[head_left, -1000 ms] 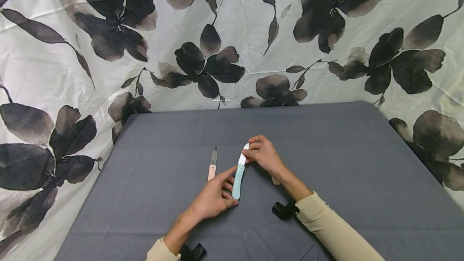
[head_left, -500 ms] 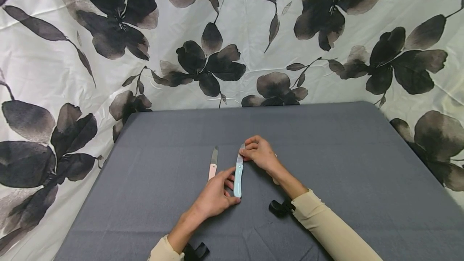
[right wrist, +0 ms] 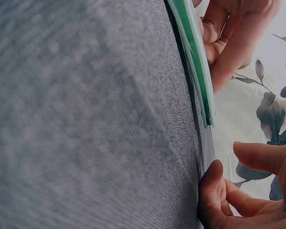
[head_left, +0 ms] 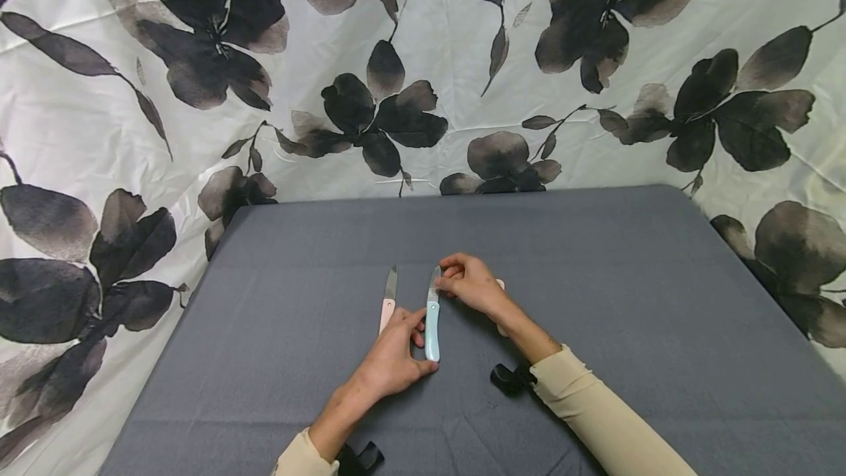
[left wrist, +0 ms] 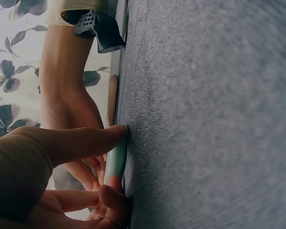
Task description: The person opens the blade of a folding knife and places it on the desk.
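Note:
A small knife (head_left: 432, 333) with a light-blue handle lies on the grey table, blade pointing away. My left hand (head_left: 393, 358) holds its handle between thumb and fingers, the thumb at the near end. At the blade tip is my right hand (head_left: 471, 285); in the right wrist view its fingertips (right wrist: 212, 174) touch by the tip while the thumb is raised apart from the blade. Left of it lies a similar pink-handled knife (head_left: 388, 307), nearly parallel, its lower end hidden by my left hand.
A pale pink object (head_left: 501, 330) shows partly beneath my right wrist, its kind hidden. Grey cloth covers the table (head_left: 595, 255). Behind it hangs a white curtain with dark flowers (head_left: 449, 35). Black camera mounts (head_left: 512, 380) sit on both wrists.
The blue-handled knife has turned from a slant to nearly straight, its blade end shifting left and toward me. My right hand has moved slightly left with it.

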`<state>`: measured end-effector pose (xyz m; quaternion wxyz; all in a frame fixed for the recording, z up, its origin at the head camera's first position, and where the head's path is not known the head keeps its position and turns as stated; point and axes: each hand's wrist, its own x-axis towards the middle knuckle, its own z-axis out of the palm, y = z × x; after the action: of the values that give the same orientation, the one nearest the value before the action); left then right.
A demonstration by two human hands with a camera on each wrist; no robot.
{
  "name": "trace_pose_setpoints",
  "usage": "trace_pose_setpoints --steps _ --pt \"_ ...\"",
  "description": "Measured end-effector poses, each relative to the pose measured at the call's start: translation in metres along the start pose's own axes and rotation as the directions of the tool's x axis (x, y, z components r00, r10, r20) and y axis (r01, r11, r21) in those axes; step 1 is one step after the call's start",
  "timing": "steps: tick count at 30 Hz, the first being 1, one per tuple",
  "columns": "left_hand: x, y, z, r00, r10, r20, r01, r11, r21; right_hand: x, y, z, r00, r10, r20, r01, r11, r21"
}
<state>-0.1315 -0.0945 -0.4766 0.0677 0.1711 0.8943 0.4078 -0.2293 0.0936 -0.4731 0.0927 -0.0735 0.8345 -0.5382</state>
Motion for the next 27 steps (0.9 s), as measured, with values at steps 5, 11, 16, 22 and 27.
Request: trace_pose_setpoints --steps 5,11,16,22,27 --pt "0.003 0.001 -0.004 1.000 -0.011 0.023 0.010 1.000 0.022 0.002 -0.003 0.000 1.000 0.014 0.021 -0.013 1.000 -0.021" --pt "0.005 0.002 -0.009 0.998 -0.027 0.050 0.025 0.999 0.044 0.006 -0.005 -0.001 0.998 0.017 0.059 -0.014 0.998 -0.054" --pt "0.003 0.005 -0.010 0.997 -0.038 0.061 0.035 0.999 0.037 0.004 -0.007 -0.006 0.995 0.023 0.093 -0.017 0.998 -0.063" --pt "0.004 0.010 -0.009 0.999 -0.029 -0.018 0.030 0.999 0.036 -0.001 -0.009 -0.016 0.997 0.012 0.070 -0.006 0.997 -0.074" --pt "0.007 0.017 -0.005 0.993 0.047 -0.108 -0.041 0.997 0.064 -0.005 -0.011 -0.028 0.999 -0.031 0.025 0.033 0.997 -0.075"
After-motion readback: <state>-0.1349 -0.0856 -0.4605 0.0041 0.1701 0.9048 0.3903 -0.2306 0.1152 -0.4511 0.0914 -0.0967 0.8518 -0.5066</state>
